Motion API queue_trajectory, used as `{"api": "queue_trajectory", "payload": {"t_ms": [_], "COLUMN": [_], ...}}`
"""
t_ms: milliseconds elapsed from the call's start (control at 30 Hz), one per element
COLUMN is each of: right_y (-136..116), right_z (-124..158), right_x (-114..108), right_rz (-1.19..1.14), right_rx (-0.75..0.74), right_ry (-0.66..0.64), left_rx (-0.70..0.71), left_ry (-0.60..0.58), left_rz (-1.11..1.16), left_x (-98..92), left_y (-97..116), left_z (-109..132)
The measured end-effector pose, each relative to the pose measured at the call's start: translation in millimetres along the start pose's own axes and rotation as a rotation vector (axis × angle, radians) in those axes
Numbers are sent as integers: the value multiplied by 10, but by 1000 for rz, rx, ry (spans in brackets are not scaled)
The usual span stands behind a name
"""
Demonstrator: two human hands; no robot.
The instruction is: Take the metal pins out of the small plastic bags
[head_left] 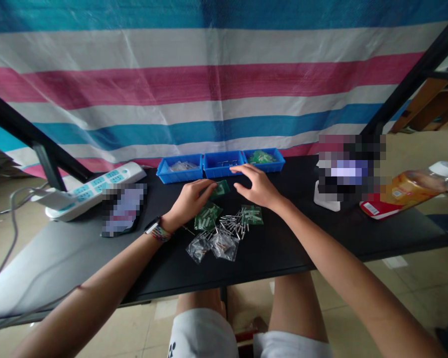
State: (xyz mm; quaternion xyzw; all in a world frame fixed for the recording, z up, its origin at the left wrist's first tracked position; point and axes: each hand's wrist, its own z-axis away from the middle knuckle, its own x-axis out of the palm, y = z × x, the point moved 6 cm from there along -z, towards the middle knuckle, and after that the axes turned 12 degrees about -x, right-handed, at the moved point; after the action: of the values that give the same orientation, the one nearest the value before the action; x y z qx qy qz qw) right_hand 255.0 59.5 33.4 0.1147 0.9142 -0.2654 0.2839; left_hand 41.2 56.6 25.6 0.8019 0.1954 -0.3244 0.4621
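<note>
My left hand [192,200] is closed, its fingertips pinching the edge of a small green plastic packet [221,189]. To its right, my right hand [257,186] is held with thumb and fingers apart, just in front of the middle blue bin [224,171], which has a few thin metal pieces in it. Below my hands lie another green packet [206,218], a loose pile of slim metal rods [231,226] and a green packet of white pieces [252,215]. Closer to me are two clear bags [224,245] with small brownish parts.
The left blue bin [164,174] holds clear bags; the right blue bin [281,161] holds green packets. A white power strip [97,191] and a blurred phone [125,209] lie at left. At right are a white object [326,199] and a drink bottle [406,189] on its side.
</note>
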Motion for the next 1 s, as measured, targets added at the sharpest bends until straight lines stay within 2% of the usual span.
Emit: {"api": "queue_trajectory", "payload": {"t_ms": [67,133,267,333,400,500,567,700,767,867,1000], "right_y": [-70,-67,8,30,32,-4,-39,-71,-65,-67,-83], "right_z": [24,58,81,67,56,59,67,74,61,40,61], "right_x": [201,340,388,339,300,310,350,388,349,286,385], "right_rz": [-207,-355,-594,-682,-763,-881,-931,-953,-868,-703,-776], "right_rx": [53,167,354,409,457,509,523,511,467,393,419], "right_ry": [-33,-1,143,194,218,211,174,119,128,154,145], "left_rx": [-60,-94,-91,-16,118,290,326,233,143,5,-123], "left_ry": [17,12,45,90,113,98,126,181,175,125,35], "left_rz": [51,108,257,250,133,-89,-137,-33,46,148,332], "left_x": [-44,-59,-79,-118,-154,-163,-182,-196,-182,-144,-58], "left_y": [-21,-17,28,86,187,323,358,292,217,120,72], "left_z": [-5,1,26,42,68,118,140,121,92,61,55]}}
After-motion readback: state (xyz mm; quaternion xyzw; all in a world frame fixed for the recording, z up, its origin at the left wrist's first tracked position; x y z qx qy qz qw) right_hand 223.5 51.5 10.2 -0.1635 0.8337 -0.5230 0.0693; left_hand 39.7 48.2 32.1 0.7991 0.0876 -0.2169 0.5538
